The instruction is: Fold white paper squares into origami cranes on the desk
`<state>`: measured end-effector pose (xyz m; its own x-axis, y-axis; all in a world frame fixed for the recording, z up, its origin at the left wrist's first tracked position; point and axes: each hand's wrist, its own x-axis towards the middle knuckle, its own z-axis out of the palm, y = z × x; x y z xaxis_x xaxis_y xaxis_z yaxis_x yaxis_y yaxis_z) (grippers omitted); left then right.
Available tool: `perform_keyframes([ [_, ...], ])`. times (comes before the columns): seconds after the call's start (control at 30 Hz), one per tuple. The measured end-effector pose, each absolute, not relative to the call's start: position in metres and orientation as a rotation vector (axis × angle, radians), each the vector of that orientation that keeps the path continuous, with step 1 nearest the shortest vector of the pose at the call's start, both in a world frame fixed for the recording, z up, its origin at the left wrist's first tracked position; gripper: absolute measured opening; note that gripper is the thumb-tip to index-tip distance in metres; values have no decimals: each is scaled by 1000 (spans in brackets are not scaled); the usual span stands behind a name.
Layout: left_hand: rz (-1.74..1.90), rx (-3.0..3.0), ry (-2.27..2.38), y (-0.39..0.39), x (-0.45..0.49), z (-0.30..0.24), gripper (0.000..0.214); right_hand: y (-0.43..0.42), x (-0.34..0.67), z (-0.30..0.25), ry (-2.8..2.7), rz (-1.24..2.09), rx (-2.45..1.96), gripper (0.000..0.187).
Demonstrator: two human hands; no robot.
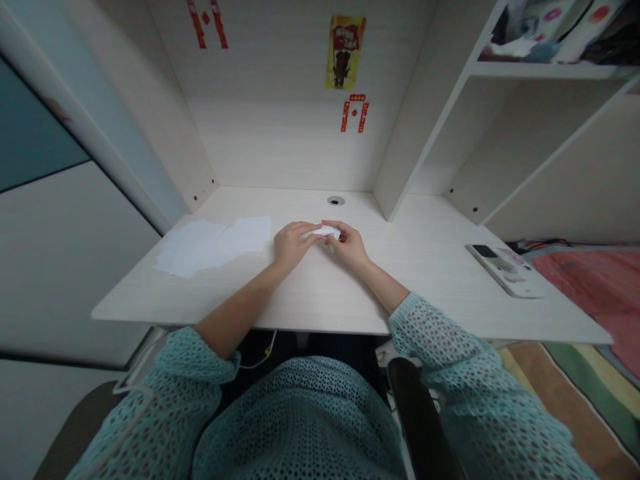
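Between my two hands is a small piece of folded white paper (326,231), held just above the middle of the desk. My left hand (293,244) grips its left end, fingers and thumb closed on it. On the other end, my right hand (349,245) pinches the paper with bent fingers. Part of the paper is hidden behind the fingers, so its full shape does not show. Left of my hands, several loose white sheets of paper (205,245) lie overlapping on the desk.
The white desk (320,300) has a back panel with red and yellow stickers (345,53) and a round cable hole (336,201). A phone (503,270) lies at the right. An upright divider (420,113) stands behind my right hand. Striped bedding (595,400) is at the far right.
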<state>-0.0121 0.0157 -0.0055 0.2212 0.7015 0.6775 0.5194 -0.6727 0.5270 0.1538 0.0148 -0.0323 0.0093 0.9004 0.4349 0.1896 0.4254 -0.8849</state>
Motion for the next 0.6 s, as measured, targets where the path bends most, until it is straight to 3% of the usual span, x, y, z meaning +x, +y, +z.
perform_keyframes([
  [0.6,1508,2486,1136,14,-14,-6,18,6,149,-20,-1456,798,-986,37],
])
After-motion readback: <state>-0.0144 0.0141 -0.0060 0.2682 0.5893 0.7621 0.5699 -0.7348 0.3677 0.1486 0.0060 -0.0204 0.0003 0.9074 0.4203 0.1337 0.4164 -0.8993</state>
